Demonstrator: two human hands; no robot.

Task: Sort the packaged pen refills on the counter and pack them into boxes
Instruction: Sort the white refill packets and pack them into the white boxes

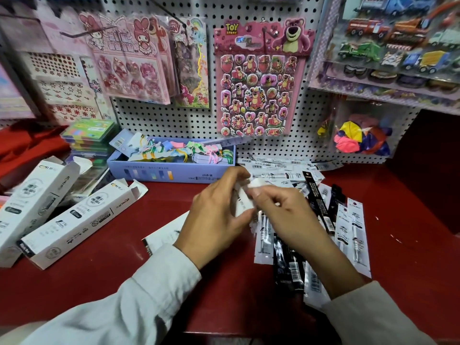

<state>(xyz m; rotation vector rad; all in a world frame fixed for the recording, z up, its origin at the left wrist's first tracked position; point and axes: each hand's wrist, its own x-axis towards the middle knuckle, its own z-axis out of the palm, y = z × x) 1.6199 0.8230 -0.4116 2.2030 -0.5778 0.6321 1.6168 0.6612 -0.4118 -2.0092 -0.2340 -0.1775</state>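
Your left hand (pixel 219 210) and right hand (pixel 278 207) meet above the red desk (pixel 124 245), both closed on one small white box (pixel 245 197). The left grip wraps its side; the right grip pinches the flap end near the top, thumb and forefinger pressed together on the cardboard. The box's long axis runs away from you and slightly left, open end pointing toward the pegboard (pixel 286 150) and tipped up. What is inside it I cannot tell.

The loose packaged refills (pixel 348 227) lie spread on the desk to your right, white sleeves and black sleeves (pixel 290 265) overlapping. Most of them run lengthwise toward you, while the far ones near the pegboard lie crosswise. Two more white cartons (pixel 74 220) lie flat at your left with their flaps open, pointing up and right toward the blue tray of tags (pixel 171 168).

Watch these risks. With the box tipped, anything in it could slide out of the open end if the flap is left loose. Your right forearm hovers over the pile, so a sweep could push sleeves off the desk's near edge. The black and white sleeves are interleaved, so a hurried pick could mix kinds in one box.
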